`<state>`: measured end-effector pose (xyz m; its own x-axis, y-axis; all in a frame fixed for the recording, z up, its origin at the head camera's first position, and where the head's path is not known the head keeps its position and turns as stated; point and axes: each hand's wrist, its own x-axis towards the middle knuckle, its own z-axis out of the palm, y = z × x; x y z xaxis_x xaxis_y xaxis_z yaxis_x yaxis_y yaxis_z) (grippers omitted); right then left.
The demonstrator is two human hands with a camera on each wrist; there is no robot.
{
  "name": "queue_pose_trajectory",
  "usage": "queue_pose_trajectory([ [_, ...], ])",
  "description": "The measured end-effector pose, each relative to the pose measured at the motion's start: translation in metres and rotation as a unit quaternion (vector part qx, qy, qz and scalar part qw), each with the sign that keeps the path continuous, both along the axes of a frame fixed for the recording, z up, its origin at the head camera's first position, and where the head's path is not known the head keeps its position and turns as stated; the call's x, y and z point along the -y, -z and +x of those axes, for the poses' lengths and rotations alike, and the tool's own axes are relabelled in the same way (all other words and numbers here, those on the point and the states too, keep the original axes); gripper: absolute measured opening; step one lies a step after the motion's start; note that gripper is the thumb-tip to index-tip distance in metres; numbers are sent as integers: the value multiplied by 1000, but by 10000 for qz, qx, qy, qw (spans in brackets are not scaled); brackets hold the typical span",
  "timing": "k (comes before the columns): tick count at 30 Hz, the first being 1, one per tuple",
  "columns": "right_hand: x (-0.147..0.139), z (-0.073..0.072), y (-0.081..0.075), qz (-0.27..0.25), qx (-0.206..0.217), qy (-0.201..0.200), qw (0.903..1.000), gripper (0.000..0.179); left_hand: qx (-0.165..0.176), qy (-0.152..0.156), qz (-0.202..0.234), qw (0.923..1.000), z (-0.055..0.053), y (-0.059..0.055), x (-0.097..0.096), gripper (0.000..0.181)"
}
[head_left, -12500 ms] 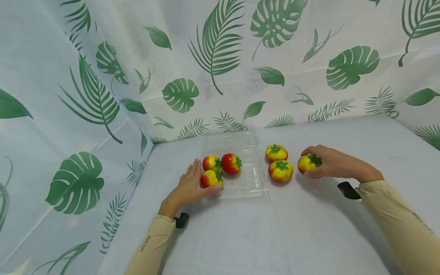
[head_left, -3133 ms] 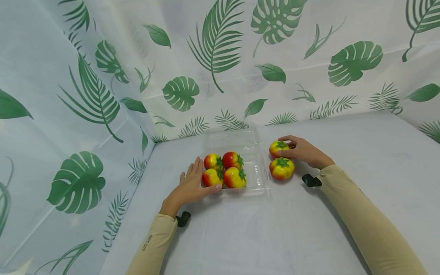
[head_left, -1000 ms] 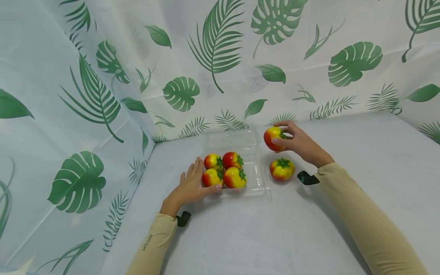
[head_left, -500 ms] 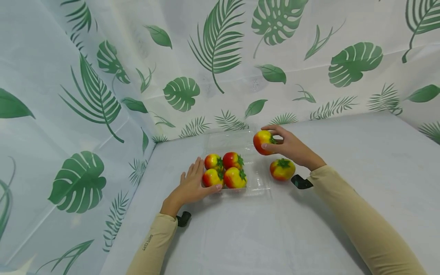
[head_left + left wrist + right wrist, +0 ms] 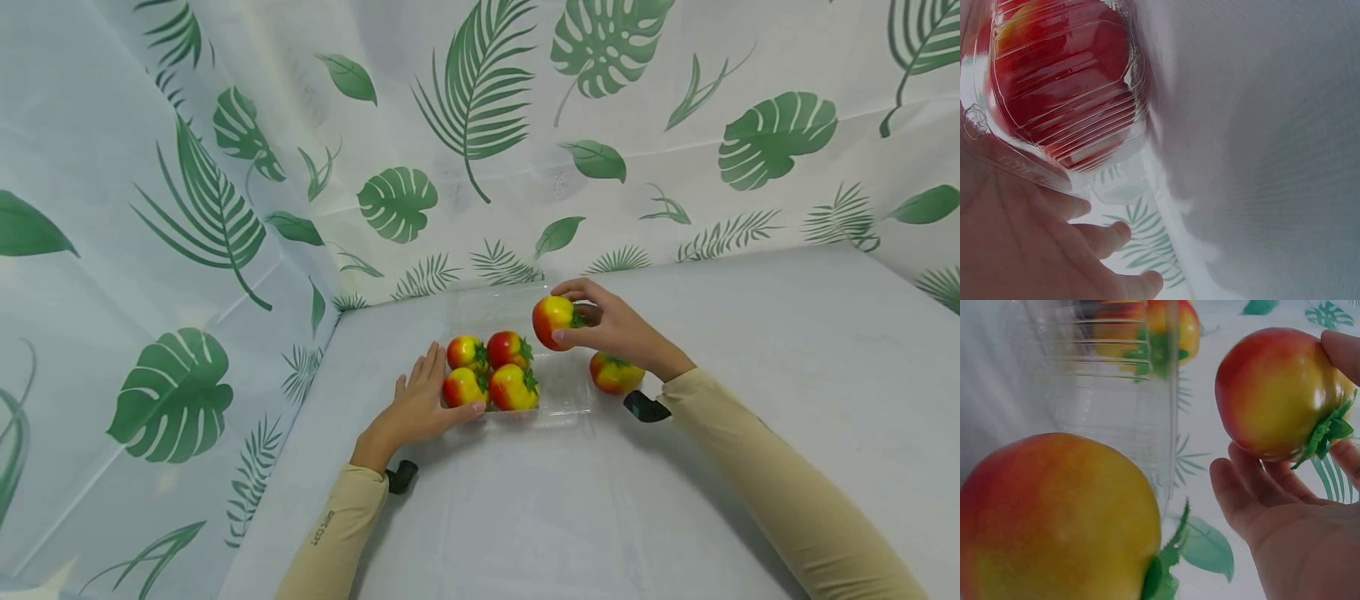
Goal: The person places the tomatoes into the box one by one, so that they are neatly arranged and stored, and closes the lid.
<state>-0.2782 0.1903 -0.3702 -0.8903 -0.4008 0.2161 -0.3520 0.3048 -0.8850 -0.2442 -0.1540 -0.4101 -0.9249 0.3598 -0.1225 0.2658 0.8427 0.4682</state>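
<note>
In the head view my right hand (image 5: pixel 622 329) holds a red-and-yellow persimmon (image 5: pixel 552 322) with a green leafy cap, raised over the right part of a clear plastic box (image 5: pixel 564 390). The right wrist view shows thumb and fingers around this persimmon (image 5: pixel 1272 394). My left hand (image 5: pixel 408 414) rests against the box's left side, fingers extended and thumb at the front rim. Several persimmons (image 5: pixel 513 387) sit in the box's left part. Another persimmon (image 5: pixel 613 373) lies on the table right of the box, partly hidden behind my right hand.
The box's clear lid (image 5: pixel 491 307) lies folded back behind it. A white cloth covers the table (image 5: pixel 510 508). Leaf-printed curtains (image 5: pixel 480 167) stand along the back and left. A small black device (image 5: pixel 647 407) sits at each wrist.
My right hand has lifted the rear of two persimmons off the table and carried it left over the box. Earlier, a fourth persimmon came into the box. The left hand has stayed put.
</note>
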Motion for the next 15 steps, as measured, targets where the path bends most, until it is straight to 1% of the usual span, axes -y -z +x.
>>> queue_pose_trajectory([
  [7,8,-2,8,469,-402,-58,9981,61,11,-7,-30,10000,-1,1,0,124],
  [15,13,-4,18,988,-624,-68,9931,56,-1,15,-21,10000,-2,1,0,124],
])
